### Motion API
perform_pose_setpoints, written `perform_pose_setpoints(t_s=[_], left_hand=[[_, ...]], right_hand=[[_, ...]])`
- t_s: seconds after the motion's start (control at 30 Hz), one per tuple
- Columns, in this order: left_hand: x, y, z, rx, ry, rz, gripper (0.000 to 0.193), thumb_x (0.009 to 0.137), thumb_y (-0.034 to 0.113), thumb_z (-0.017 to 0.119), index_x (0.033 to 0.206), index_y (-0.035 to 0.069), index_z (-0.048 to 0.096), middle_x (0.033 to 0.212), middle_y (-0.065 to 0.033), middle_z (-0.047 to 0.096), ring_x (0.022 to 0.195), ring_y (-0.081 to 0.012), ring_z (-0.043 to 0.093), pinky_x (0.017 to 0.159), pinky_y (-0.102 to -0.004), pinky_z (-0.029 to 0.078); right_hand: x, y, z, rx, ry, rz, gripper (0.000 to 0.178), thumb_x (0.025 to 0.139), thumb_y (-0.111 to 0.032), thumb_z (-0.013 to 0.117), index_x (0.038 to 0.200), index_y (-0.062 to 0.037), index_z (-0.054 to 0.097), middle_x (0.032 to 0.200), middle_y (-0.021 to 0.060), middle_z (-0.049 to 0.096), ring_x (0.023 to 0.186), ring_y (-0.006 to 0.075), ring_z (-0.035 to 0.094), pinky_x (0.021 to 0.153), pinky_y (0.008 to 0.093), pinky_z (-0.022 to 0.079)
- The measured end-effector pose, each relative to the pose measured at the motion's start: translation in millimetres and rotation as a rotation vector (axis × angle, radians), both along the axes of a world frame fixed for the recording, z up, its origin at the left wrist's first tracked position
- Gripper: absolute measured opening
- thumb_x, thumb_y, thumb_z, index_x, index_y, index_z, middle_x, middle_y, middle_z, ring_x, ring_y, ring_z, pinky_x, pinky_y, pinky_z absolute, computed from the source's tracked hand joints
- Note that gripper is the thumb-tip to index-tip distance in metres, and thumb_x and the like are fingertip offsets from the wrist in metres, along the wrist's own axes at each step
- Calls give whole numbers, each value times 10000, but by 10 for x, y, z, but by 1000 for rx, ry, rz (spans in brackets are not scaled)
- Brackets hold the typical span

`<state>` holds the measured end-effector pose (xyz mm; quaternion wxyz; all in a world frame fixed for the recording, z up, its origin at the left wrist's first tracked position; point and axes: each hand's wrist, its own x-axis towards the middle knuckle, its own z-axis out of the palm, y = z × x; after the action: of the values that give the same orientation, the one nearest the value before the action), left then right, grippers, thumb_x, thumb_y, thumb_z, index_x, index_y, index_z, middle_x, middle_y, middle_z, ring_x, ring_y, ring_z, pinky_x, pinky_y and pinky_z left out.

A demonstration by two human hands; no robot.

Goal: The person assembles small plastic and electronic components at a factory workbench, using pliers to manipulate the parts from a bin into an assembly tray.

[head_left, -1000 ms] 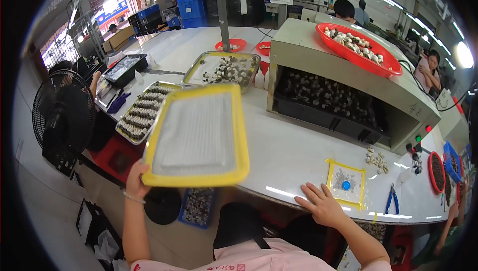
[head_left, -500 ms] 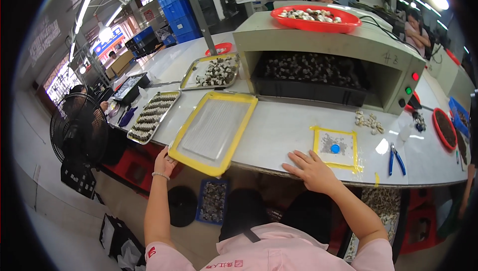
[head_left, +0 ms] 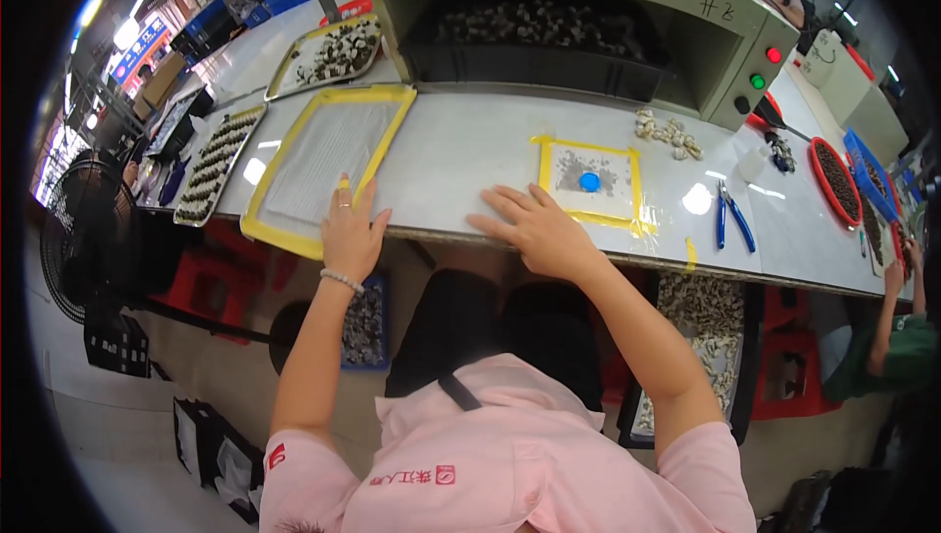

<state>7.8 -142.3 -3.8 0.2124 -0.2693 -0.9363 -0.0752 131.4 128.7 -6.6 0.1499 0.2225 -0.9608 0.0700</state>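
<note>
My left hand (head_left: 354,231) lies with fingers spread over the front right edge of a yellow-rimmed tray (head_left: 270,224), which holds a pale ridged sheet. My right hand (head_left: 537,226) rests flat at the front edge of the white table (head_left: 446,175), fingers apart and nothing in it. Just beyond it and to the right, a white square pad (head_left: 613,195) is fixed down with yellow tape. Grey specks and a small blue disc (head_left: 589,182) are on the pad. To the right lie blue-handled pliers (head_left: 723,224).
A box-shaped machine (head_left: 720,43) with a dark bin (head_left: 529,71) of small pieces stands behind. Two trays of small dark-and-white pieces (head_left: 338,51) (head_left: 218,166) sit at the left. Loose pale pieces (head_left: 668,133) lie near the machine. Another person's hands (head_left: 902,268) work at the far right.
My left hand has moved from the tray's left front corner to its right front edge. The view has tilted down and shifted right. My right hand stays by the taped pad.
</note>
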Motion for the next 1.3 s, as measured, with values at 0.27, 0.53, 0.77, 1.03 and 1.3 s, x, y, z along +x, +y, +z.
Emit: perform_pose_setpoints(t_s=[0.27,0.53,0.77,1.03,1.3], left_hand=[[-2,43,-148,-35,45,3,376,889,340,539,1157,80,582,1330,-175,473,1192,-329,470,854,-495,430],[21,86,-121,6,98,11,356,864,320,565,1118,71,587,1290,-161,507,1146,-320,489,837,-475,434],[11,53,-128,57,97,18,363,852,323,578,1088,47,586,1282,-171,503,1143,-335,485,862,-486,416],[54,40,-92,63,74,25,372,820,266,598,1107,31,574,1275,-186,502,1147,-356,486,880,-498,409],[25,139,-115,49,40,-2,350,807,218,595,1106,35,584,1228,-187,521,1133,-359,490,874,-473,418]], right_hand=[[57,-16,-34,19,5,-51,754,669,37,592,1346,-253,431,1407,80,396,1314,261,360,1062,466,314],[35,-44,24,45,-6,-68,774,650,36,593,1350,-252,429,1400,94,406,1302,260,376,1046,443,326],[7,-120,113,64,-39,-86,698,689,23,551,1332,-229,445,1378,109,426,1302,266,374,1036,473,327],[38,-170,186,44,-62,-95,696,701,20,556,1336,-239,441,1377,114,427,1292,269,389,1030,468,331],[65,-49,129,-28,-71,-101,688,699,23,568,1328,-232,458,1383,115,423,1287,264,397,1031,457,329]])
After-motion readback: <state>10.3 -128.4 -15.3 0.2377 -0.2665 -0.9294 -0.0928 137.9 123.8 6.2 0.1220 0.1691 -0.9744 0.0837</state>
